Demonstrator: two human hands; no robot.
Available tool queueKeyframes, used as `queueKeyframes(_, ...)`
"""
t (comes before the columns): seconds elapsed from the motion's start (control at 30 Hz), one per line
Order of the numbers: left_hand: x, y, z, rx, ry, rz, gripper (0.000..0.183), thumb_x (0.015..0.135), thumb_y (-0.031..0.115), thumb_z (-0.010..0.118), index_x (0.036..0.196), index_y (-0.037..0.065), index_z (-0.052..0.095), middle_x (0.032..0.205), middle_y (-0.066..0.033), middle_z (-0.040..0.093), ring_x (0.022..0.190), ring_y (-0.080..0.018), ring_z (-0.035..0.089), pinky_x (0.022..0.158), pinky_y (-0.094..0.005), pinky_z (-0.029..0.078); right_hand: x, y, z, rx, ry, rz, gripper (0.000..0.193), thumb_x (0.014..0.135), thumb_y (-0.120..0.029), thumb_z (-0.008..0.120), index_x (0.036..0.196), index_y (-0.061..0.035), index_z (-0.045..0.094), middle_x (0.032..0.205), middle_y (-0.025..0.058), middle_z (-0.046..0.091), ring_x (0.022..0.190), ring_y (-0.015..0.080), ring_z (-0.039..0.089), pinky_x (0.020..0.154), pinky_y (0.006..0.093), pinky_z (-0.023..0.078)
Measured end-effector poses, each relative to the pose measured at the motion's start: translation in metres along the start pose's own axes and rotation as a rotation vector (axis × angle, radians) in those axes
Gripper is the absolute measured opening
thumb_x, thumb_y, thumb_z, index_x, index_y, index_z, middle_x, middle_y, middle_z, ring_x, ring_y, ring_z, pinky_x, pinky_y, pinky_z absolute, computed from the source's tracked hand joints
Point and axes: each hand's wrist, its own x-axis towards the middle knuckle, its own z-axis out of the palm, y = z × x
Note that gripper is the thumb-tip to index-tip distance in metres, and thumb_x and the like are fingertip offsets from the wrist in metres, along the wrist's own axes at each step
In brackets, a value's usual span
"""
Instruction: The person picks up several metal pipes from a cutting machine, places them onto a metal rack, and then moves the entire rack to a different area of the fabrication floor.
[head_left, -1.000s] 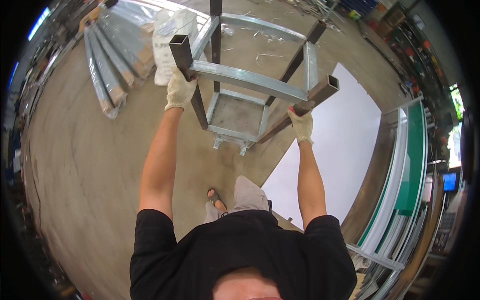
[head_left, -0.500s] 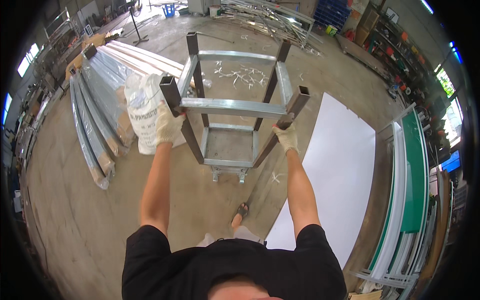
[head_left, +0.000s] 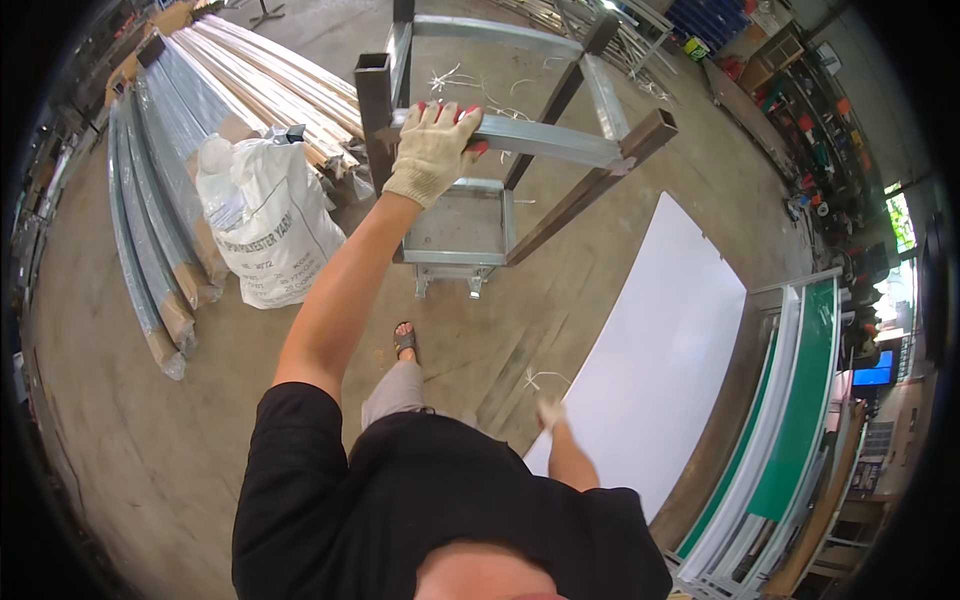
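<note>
A tall metal frame [head_left: 560,140] stands before me, with dark square-tube posts and silvery crossbars. My left hand [head_left: 432,150], in a cream work glove with red fingertips, is closed over the near crossbar, next to the left near post. Its fingers curl over the bar. Lower down, silvery bars form a smaller square, with a bracket [head_left: 450,275] on the near side. My right hand [head_left: 548,412], also gloved, hangs low at my right side, apart from the frame. Motion blur hides its fingers. Close to that hand lies a large white sheet [head_left: 650,350].
A white woven sack [head_left: 272,225] stands left of the frame. Plastic-wrapped long bars [head_left: 140,230] and pale strips [head_left: 260,85] lie beyond it. Green and white panels [head_left: 800,400] lean on a rack at right. Scraps of white strip [head_left: 535,380] litter the floor.
My right hand has let go of the right near post and dropped to my side. My left hand has moved from the left post onto the crossbar. The view has shifted over the frame.
</note>
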Motion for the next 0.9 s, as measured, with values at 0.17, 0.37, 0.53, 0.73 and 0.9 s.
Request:
queueKeyframes(0.17,0.102,-0.053,0.062,-0.022,-0.073,-0.016,0.054,0.088,0.041,0.074,0.135,0.017,0.062,0.12,-0.0143,0.067,0.118,-0.0335,0.061,0.107,-0.0498,0.041,-0.11,0.042,0.012,0.291,-0.119,0.486,0.04,0.092,-0.033,0.059,0.103,0.0029,0.072,0.08,0.0133,0.07,0.066,0.0244,0.067,0.059,0.0397,0.055)
queueKeyframes(0.37,0.219,-0.128,0.132,0.061,-0.034,-0.003,0.056,0.087,0.046,0.075,0.134,0.018,0.063,0.11,-0.0137,0.067,0.108,-0.0316,0.062,0.097,-0.0457,0.045,-0.07,-0.059,0.009,0.436,-0.104,0.455,0.033,0.093,-0.028,0.063,0.104,0.0012,0.073,0.083,0.0133,0.071,0.074,0.0254,0.068,0.067,0.0402,0.056)
queueKeyframes(0.53,0.309,-0.183,0.182,0.092,0.008,-0.063,0.056,0.087,0.049,0.073,0.134,0.02,0.064,0.115,-0.015,0.068,0.111,-0.0358,0.063,0.101,-0.0475,0.046,0.051,-0.149,0.004,0.473,-0.141,0.333,0.027,0.094,-0.024,0.067,0.106,-0.0001,0.073,0.085,0.0133,0.072,0.08,0.0262,0.07,0.075,0.0407,0.057)
queueKeyframes(0.73,0.403,-0.243,0.249,0.158,-0.035,-0.135,0.058,0.086,0.051,0.074,0.134,0.02,0.066,0.114,-0.0141,0.069,0.111,-0.0355,0.065,0.101,-0.0482,0.046,0.217,-0.309,-0.082,0.508,-0.195,0.232,0.016,0.094,-0.021,0.067,0.096,-0.0063,0.072,0.072,0.0027,0.066,0.057,0.0142,0.062,0.047,0.0312,0.049)
queueKeyframes(0.9,0.482,-0.284,0.301,0.253,-0.051,-0.242,0.061,0.088,0.053,0.071,0.139,0.021,0.064,0.115,-0.0147,0.069,0.111,-0.0357,0.065,0.101,-0.0481,0.046,0.367,-0.432,-0.255,0.467,0.017,0.019,0.016,0.093,-0.018,0.068,0.104,-0.0072,0.069,0.085,0.0062,0.07,0.068,0.0184,0.07,0.054,0.0337,0.058)
